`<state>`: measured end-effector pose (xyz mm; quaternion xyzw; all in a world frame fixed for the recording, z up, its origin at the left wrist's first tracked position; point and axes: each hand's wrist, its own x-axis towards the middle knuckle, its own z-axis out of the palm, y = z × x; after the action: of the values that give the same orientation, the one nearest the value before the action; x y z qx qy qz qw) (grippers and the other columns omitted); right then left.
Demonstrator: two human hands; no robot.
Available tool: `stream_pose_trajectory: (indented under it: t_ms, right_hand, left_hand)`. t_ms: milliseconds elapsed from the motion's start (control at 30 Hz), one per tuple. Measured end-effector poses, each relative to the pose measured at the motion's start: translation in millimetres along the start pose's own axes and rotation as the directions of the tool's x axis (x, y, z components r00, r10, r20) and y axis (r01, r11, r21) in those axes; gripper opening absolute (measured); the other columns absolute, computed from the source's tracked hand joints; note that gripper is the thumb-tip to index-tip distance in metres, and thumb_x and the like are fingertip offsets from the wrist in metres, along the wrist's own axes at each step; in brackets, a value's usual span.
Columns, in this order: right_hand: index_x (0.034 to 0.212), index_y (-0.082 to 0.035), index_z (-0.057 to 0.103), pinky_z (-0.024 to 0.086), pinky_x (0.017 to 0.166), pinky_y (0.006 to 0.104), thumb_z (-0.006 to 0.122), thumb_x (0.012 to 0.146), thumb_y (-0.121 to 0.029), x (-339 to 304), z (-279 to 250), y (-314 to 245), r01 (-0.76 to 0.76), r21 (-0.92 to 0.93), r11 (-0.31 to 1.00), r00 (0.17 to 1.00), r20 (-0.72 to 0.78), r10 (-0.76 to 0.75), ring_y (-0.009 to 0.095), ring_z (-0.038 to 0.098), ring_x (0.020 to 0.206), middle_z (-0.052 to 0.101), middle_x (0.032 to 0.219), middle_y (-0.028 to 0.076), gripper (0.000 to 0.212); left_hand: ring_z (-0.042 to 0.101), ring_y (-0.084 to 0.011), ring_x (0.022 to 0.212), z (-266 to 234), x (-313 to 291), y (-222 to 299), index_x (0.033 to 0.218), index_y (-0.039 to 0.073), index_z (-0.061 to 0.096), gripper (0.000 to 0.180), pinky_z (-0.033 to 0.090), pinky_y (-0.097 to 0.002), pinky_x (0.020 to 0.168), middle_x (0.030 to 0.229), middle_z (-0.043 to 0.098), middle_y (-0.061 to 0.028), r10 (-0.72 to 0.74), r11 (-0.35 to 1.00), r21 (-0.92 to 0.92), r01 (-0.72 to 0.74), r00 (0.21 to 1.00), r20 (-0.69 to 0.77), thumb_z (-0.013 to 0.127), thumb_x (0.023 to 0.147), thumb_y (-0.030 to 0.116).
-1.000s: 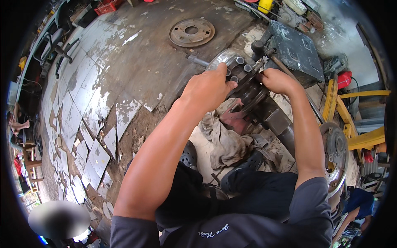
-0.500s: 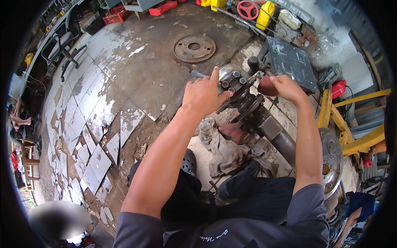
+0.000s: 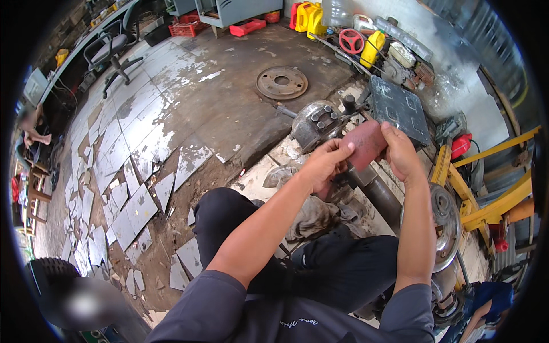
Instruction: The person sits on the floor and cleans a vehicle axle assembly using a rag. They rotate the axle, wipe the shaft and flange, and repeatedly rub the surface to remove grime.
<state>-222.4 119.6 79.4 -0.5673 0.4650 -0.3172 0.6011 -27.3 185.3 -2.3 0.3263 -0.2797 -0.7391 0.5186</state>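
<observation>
A reddish-brown piece of sandpaper (image 3: 364, 146) is stretched between my two hands in front of my knees. My left hand (image 3: 327, 163) pinches its left edge with the thumb on top. At its right edge, my right hand (image 3: 401, 153) grips it between thumb and fingers. Just beyond the sheet sits a greasy metal wheel hub (image 3: 311, 127) with several studs; neither hand touches it. A thick axle tube (image 3: 382, 197) runs from behind the sandpaper toward my right knee. Below my hands lies a dirty grey rag (image 3: 311, 216).
A round rusty plate (image 3: 296, 88) lies on the floor beyond the hub. To the right stand a dark case (image 3: 398, 108), a yellow metal frame (image 3: 496, 207) and a wheel rim (image 3: 445, 251). Broken tiles (image 3: 134, 217) cover the left floor. Another person is at the lower right edge.
My left hand has come off the hub and taken the sandpaper's left edge. My right hand has drawn the sheet away from the hub, toward me. The view has shifted.
</observation>
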Motion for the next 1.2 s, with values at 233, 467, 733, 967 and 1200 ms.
stream_pose_trajectory:
  t_ms: [233,467,733,967,1200]
  right_hand:
    - [0.126,-0.006,0.058,0.046,0.064,0.0233,0.042,0.106,-0.047,-10,0,8,0.017,-0.370,0.929,0.997,-0.068,-0.045,0.008,0.056,0.072,0.061,0.086,0.002,0.048]
    - [0.136,-0.001,0.054,0.049,0.081,0.0287,0.050,0.103,-0.047,-6,11,15,0.082,-0.428,0.900,0.996,0.069,-0.058,0.014,0.061,0.084,0.065,0.090,0.006,0.057]
    - [0.139,-0.001,0.052,0.049,0.092,0.0304,0.054,0.103,-0.039,-12,3,27,0.013,-0.512,0.859,0.996,0.085,0.036,0.017,0.065,0.100,0.068,0.103,0.011,0.053]
    - [0.140,0.000,0.052,0.048,0.094,0.0307,0.055,0.102,-0.040,4,13,39,-0.083,-0.603,0.793,0.977,0.108,0.184,0.018,0.064,0.106,0.069,0.113,0.014,0.055]
    - [0.141,0.000,0.051,0.047,0.096,0.0312,0.053,0.103,-0.038,9,39,25,0.045,-0.687,0.725,0.980,0.171,0.101,0.019,0.063,0.107,0.069,0.114,0.013,0.053]
  left_hand:
    - [0.055,-0.0085,0.093,-16,-4,-24,0.112,0.004,0.057,0.020,0.047,-0.0270,0.083,0.105,0.061,-0.0029,0.584,0.804,0.185,-0.565,0.691,-0.426,0.061,0.094,0.010]
    - [0.055,-0.0219,0.121,-91,34,-76,0.136,-0.003,0.044,0.036,0.040,-0.0339,0.105,0.132,0.056,-0.0152,0.652,0.744,0.481,-0.463,0.349,-0.673,0.043,0.103,0.011]
    - [0.023,-0.0430,0.147,-72,69,-115,0.153,-0.004,0.027,0.062,0.021,-0.0397,0.119,0.158,0.025,-0.0278,0.815,0.476,0.848,-0.236,0.481,-0.323,0.046,0.104,0.031]
    - [0.026,-0.0377,0.148,-85,64,-102,0.152,-0.006,0.026,0.063,0.023,-0.0377,0.119,0.159,0.026,-0.0268,0.784,0.538,0.794,-0.285,0.514,-0.347,0.042,0.105,0.032]
    - [0.022,-0.0429,0.148,-76,57,-93,0.150,-0.011,0.026,0.073,0.020,-0.0415,0.120,0.157,0.023,-0.0330,0.766,0.553,0.784,-0.282,0.543,-0.345,0.049,0.100,0.037]
